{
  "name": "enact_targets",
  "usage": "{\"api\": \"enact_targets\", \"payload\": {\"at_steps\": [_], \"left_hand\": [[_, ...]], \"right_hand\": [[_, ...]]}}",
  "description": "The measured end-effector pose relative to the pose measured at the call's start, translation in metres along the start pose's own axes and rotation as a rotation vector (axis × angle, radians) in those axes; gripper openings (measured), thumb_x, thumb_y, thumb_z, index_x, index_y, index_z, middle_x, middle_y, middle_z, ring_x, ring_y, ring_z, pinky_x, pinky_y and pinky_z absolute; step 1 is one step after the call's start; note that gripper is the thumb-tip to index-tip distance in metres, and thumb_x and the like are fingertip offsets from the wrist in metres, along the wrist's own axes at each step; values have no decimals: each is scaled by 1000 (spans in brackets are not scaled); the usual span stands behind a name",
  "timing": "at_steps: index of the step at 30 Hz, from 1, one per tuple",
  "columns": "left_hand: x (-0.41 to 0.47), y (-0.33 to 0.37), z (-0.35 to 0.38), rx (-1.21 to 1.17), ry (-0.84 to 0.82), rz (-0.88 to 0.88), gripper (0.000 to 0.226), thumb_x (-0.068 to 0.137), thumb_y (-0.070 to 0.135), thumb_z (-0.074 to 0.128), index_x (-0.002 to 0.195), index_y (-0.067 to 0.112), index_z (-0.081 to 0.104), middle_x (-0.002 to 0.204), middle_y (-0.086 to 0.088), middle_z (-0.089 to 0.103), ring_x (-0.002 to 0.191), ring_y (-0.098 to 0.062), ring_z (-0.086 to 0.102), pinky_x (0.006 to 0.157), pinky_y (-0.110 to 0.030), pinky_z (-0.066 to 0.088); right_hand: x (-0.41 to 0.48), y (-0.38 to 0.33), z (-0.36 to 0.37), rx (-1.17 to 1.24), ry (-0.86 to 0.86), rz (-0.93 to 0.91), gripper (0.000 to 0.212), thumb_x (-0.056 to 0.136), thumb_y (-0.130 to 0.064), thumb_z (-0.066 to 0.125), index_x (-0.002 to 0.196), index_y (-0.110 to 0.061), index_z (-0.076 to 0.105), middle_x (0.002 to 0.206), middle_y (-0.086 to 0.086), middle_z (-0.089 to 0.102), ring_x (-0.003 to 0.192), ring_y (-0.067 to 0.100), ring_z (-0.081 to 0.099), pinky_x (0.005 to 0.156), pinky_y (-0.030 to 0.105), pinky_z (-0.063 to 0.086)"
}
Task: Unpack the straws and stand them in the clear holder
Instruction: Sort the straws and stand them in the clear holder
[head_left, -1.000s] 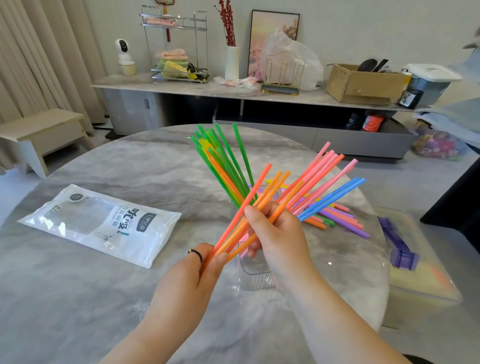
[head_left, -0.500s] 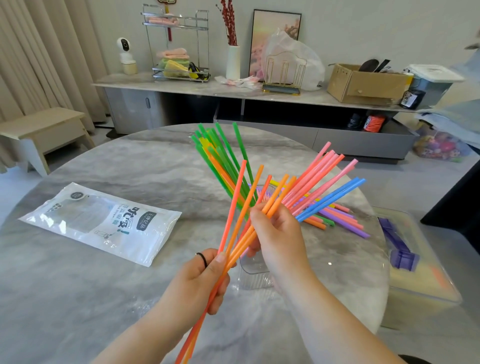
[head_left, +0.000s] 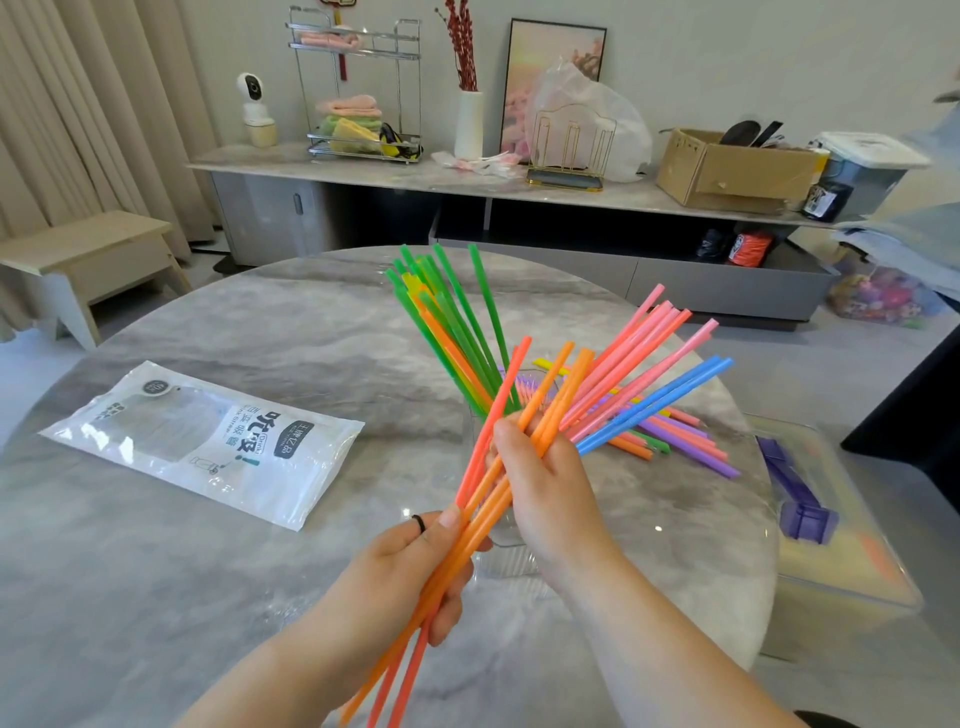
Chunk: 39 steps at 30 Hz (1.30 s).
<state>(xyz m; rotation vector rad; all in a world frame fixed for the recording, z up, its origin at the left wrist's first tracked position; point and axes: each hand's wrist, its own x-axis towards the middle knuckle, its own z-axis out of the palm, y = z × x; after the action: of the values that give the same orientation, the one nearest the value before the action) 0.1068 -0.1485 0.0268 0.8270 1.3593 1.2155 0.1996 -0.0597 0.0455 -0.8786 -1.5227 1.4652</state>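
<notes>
My left hand grips a bundle of orange straws low on their length, the bottoms sticking out below my fist. My right hand pinches the same bundle higher up. The clear holder stands on the table mostly hidden behind my right hand. Green straws, pink straws and blue straws fan up out of it. More loose straws in purple, pink and yellow lie flat on the table to the right. The empty straw bag lies at the left.
The round marble table ends just right of the loose straws. Beside it stands a clear storage box with purple parts inside. A sideboard with a rack, vase and cardboard box lines the far wall; a wooden stool stands at far left.
The orange straws have slid down through my left hand, so their ends now stick out below it. They stand steeper than a second ago. My right hand stays at the holder.
</notes>
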Motion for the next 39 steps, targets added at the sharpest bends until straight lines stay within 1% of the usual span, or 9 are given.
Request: {"api": "enact_targets", "payload": {"at_steps": [6, 11, 18, 23, 27, 30, 33, 35, 39], "left_hand": [[-1, 1, 3, 85, 55, 20, 33, 93, 31, 37, 67, 12, 44, 37, 4, 46, 32, -8, 39, 39, -14, 35], [4, -2, 1, 163, 166, 92, 33, 95, 22, 38, 64, 11, 44, 35, 5, 46, 31, -7, 42, 36, -14, 36], [9, 14, -17, 77, 328, 220, 32, 95, 11, 37, 64, 10, 45, 32, 6, 40, 27, -3, 32, 31, -10, 28], [8, 25, -27, -3, 295, 225, 32, 95, 12, 36, 64, 8, 45, 30, 8, 34, 26, -3, 26, 29, -9, 23], [6, 29, -32, -28, 290, 223, 34, 95, 15, 36, 64, 8, 45, 30, 8, 33, 26, -2, 25, 29, -10, 22], [5, 30, -36, -22, 299, 217, 34, 95, 18, 36, 64, 9, 46, 31, 8, 33, 26, -3, 25, 29, -10, 22], [5, 31, -40, -22, 306, 219, 34, 96, 18, 36, 64, 10, 46, 30, 8, 34, 25, -3, 26, 29, -10, 22], [5, 32, -43, -22, 311, 221, 34, 96, 18, 37, 64, 10, 46, 30, 8, 34, 25, -3, 26, 29, -10, 23], [7, 32, -47, -9, 317, 215, 34, 95, 22, 37, 64, 12, 47, 30, 9, 36, 25, -3, 26, 30, -10, 23]], "right_hand": [[2, 2, -2, -99, 20, -20, 39, 90, -28, 49, 52, -20, 42, 53, 12, 43, 48, 19, 45, 45, 23, 36], [3, -2, -8, -83, 14, -3, 42, 91, -23, 48, 49, -19, 42, 36, -6, 39, 32, 3, 37, 34, 13, 30], [20, -47, -38, -225, 211, -205, 36, 75, -42, 46, 47, -20, 43, 32, -6, 42, 33, 3, 38, 37, 15, 33], [42, -100, -46, -413, 334, -502, 35, 91, -25, 47, 57, -23, 45, 37, -9, 46, 37, -1, 45, 39, 6, 32], [61, -123, -28, -606, 306, -666, 31, 91, -28, 43, 61, -23, 41, 49, -7, 39, 43, -1, 46, 45, 12, 33], [77, -118, -16, -830, 219, -625, 36, 94, -27, 41, 59, -22, 38, 50, -7, 36, 51, 13, 41, 53, 29, 27], [86, -105, -10, -972, 138, -551, 31, 95, -27, 40, 64, -22, 39, 54, -7, 39, 55, 17, 40, 53, 29, 22], [89, -100, -8, -956, 118, -521, 35, 95, -27, 39, 60, -25, 34, 56, -5, 39, 56, 17, 42, 55, 26, 30], [94, -93, -6, -969, 77, -396, 32, 95, -30, 35, 63, -23, 36, 57, -1, 42, 61, 29, 53, 67, 46, 49]]}}
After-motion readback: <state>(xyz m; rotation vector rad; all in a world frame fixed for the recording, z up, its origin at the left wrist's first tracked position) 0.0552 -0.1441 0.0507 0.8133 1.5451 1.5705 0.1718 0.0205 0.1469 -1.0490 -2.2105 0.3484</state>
